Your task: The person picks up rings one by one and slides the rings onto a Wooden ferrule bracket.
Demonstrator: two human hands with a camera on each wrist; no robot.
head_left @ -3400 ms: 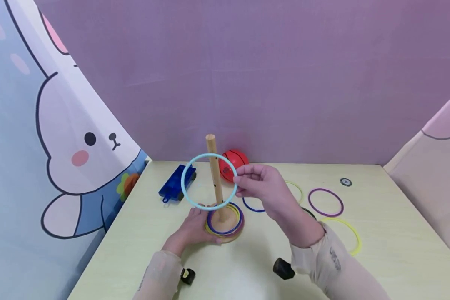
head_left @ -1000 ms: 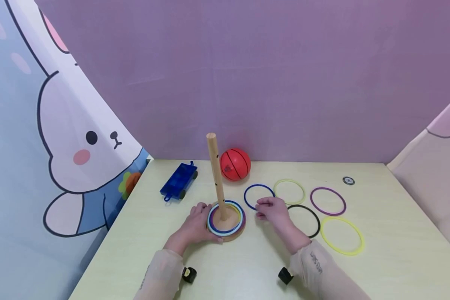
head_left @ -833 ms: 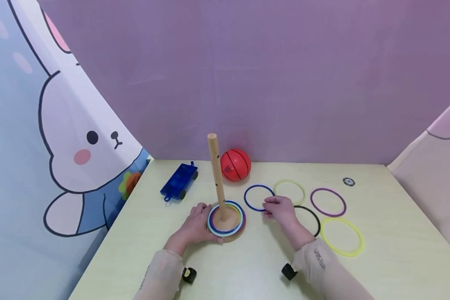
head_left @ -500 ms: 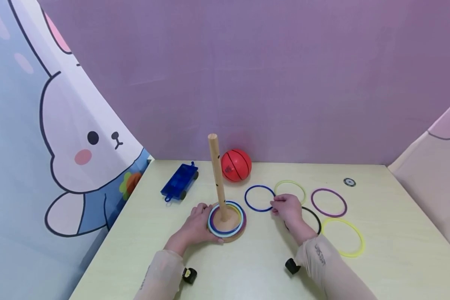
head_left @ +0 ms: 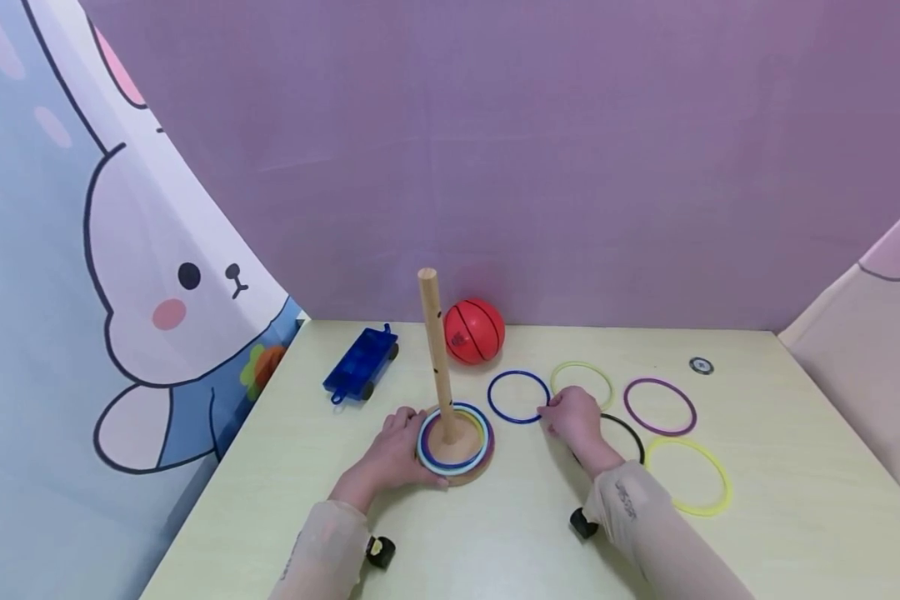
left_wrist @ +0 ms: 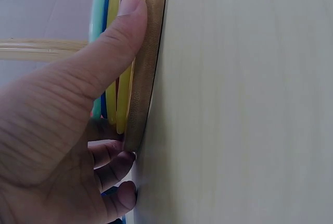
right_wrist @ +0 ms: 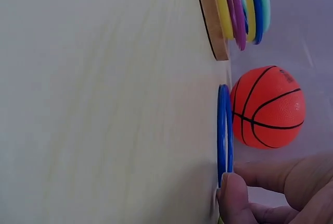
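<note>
The stand (head_left: 437, 350) carried five rings stacked round its peg: from the base upward, a lower yellow ring (right_wrist: 222, 10), a stacked purple ring (right_wrist: 238, 15), an upper yellow ring (right_wrist: 250, 10), a stacked blue ring (right_wrist: 257, 5) and, on top, a light blue ring (right_wrist: 266, 5).

The left hand (head_left: 400, 450) reached in from the lower left and gripped the stand's base, its thumb on the near side against base and rings, the other fingers round the far side. The right hand (head_left: 577, 421) reached in from the lower right, low over the desk (head_left: 480, 542), its fingers drawn narrow, pinching the loose blue ring (right_wrist: 221, 130).

That ring lay between the stand and the right hand, its near right edge in the fingertips, the rest extending towards the stand; whether the pinched edge was off the desk could not be told. A black ring (head_left: 633, 433) was partly hidden by the right hand and wrist.
</note>
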